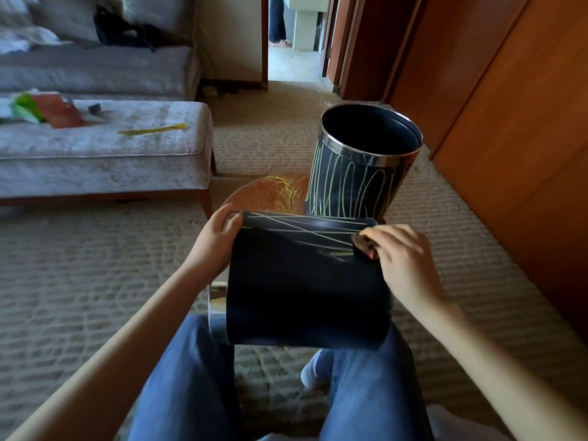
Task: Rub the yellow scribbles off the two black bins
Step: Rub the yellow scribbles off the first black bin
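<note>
Across the lower middle of the frame, a black cylindrical bin [305, 288] lies on its side over the seated person's blue-jeaned lap, base end pointing away from them. Above it, right of centre, a second black chrome-rimmed bin [356, 183] stands on a small round wooden table [264, 194], its wall thick with yellow loops. The left hand [219, 233] grips the lying bin's far left edge. The right hand [401, 253] pinches a small brownish rubbing pad [361, 241] against the thin yellow lines [302, 229] near the base. Best, I'd say, to brace the bin firmly, rub along each line, then roll it onward.
</note>
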Demonstrator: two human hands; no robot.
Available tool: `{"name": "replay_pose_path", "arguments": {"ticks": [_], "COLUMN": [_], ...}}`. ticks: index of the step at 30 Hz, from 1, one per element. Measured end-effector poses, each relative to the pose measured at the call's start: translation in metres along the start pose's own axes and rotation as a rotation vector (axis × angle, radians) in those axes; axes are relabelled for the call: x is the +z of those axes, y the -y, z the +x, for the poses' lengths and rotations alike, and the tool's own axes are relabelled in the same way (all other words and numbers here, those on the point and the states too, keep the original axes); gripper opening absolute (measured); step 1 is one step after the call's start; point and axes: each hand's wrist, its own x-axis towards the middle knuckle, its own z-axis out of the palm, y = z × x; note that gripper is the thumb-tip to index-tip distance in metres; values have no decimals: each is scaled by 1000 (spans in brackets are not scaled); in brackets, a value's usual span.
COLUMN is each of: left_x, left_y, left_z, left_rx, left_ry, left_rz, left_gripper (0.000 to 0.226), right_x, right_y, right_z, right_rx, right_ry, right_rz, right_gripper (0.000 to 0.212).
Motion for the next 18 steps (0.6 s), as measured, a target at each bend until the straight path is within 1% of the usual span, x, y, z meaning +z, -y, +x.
{"name": "replay_pose_path", "arguments": {"ticks": [2,3,4,5,6,7,8,9,11,12,14,16,18], "left_x": [1,1,0,-1,-2,-2,-3,-3,-2,-2,-2,-4,-4], "left_y": [-2,-1,0,2,4,5,5,7,5,3,3,6,7], "left_z": [-2,-1,2,6,11,14,15,19,22,22,20,14,8], "left_rx": [-9,-24,-43,-59,-71,-81,-89,-93,-121,-130,-136,-126,-106], "left_ry": [1,3,9,17,35,54,62,63,67,68,57,43,35], "left_rz": [-19,-36,-58,-68,-66,-71,-70,-72,-85,-92,-102,-84,-83], "left_gripper": [20,19,12,14,26,32,33,34,45,47,40,51,51], "right_x": [6,7,7,4,-1,-6,-11,-14,-14,-10,-5,-1,4], "right_y": [-10,-11,-10,-7,-1,7,16,26,40,42,41,40,41], "right_z": [28,36,38,34,24,8,-11,-31,-64,-75,-80,-68,-45], "right_rx": [84,110,114,98,65,29,1,-13,-30,-38,-59,-76,-56], "right_ry": [118,166,186,166,121,69,29,8,-10,-8,2,-2,0], "right_rz": [6,11,11,-1,-13,-16,-12,-2,1,-7,-16,-13,24], "right_gripper": [29,31,31,32,32,32,32,32,31,30,30,30,33]}}
